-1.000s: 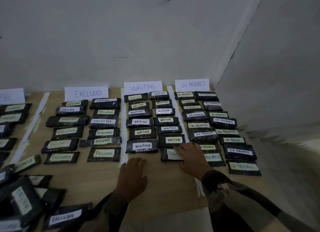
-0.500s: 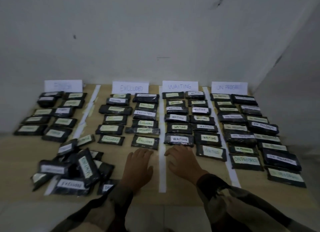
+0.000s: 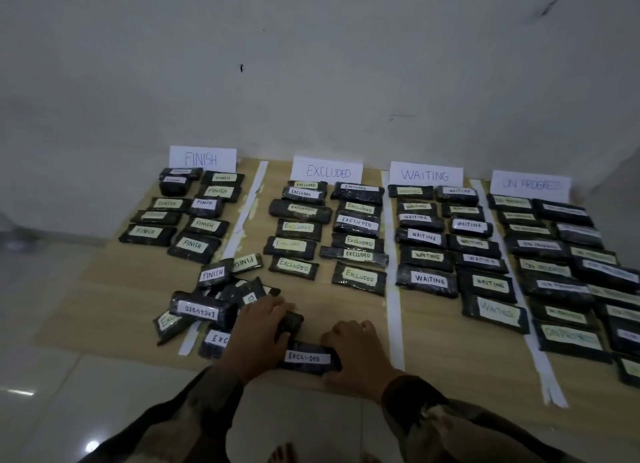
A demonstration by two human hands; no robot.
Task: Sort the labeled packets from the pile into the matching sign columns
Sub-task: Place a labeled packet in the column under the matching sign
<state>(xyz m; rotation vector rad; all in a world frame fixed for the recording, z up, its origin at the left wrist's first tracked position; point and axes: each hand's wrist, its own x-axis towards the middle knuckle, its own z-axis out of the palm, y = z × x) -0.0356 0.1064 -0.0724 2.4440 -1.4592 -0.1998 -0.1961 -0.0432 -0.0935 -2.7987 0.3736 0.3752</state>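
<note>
Packets of the unsorted pile (image 3: 204,308) lie heaped at the near left of the wood-grain board (image 3: 329,310), overlapping at odd angles, some labels upside down. At the heap's right edge the left grip (image 3: 258,334) curls its fingers over a dark packet (image 3: 293,319) whose label is hidden. Just right of it lies the EXCLUDED packet (image 3: 306,357), flat at the board's near edge. The right grip (image 3: 358,353) closes on its right end, fingers bent over the top and thumb at the near side.

Every packet is a flat oblong wrapped in glossy black film, with a white or pale yellow paper label lettered by hand. Along the wall stand four white paper signs: the FINISH sign (image 3: 202,158), EXCLUDED sign (image 3: 328,172), WAITING sign (image 3: 425,175) and ON PROGRESS sign (image 3: 530,184). Below each lie two rows of matching packets. White paper strips (image 3: 393,289) part the columns. The board rests on a shiny pale tiled floor (image 3: 52,393).

Half a second ago both grips lay spread flat and empty on the bare board, in front of the EXCLUDED and WAITING columns. They have since come nearer and to the left, each now on a packet. The camera has swung left, so the FINISH column shows more clearly.
</note>
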